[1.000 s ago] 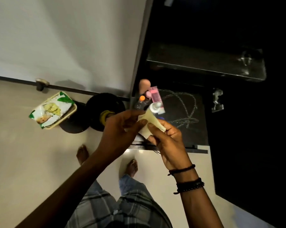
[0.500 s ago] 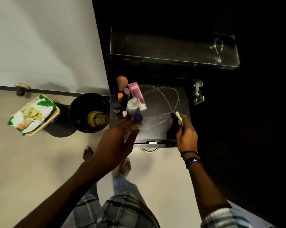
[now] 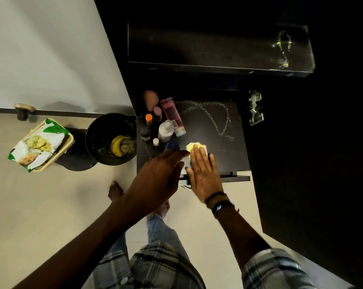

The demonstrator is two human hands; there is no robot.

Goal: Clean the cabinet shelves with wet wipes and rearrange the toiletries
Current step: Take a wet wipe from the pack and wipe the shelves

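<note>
My right hand (image 3: 203, 170) lies flat with straight fingers on a pale yellow wet wipe (image 3: 194, 147), pressing it onto the dark lower cabinet shelf (image 3: 224, 155). A wet streak (image 3: 216, 117) loops across the shelf behind it. My left hand (image 3: 157, 180) hovers open beside the right one, its fingertips near a blue cap (image 3: 172, 145). Toiletries crowd the shelf's left side: a pink tube (image 3: 173, 116), a white bottle (image 3: 166, 130), an orange-capped bottle (image 3: 148, 118), a small dark bottle (image 3: 145, 132) and a peach sponge (image 3: 150, 99).
An upper dark shelf (image 3: 218, 49) carries a wet smear at its right end. A black bin (image 3: 110, 138) with a banana peel stands left of the cabinet. A wet-wipes pack (image 3: 38, 144) lies on a small stool. A metal hinge (image 3: 254, 107) sits right of the shelf.
My right hand has slid the wipe from the shelf's right side toward the left front and now lies flat on it. My left hand has stayed open near the blue cap.
</note>
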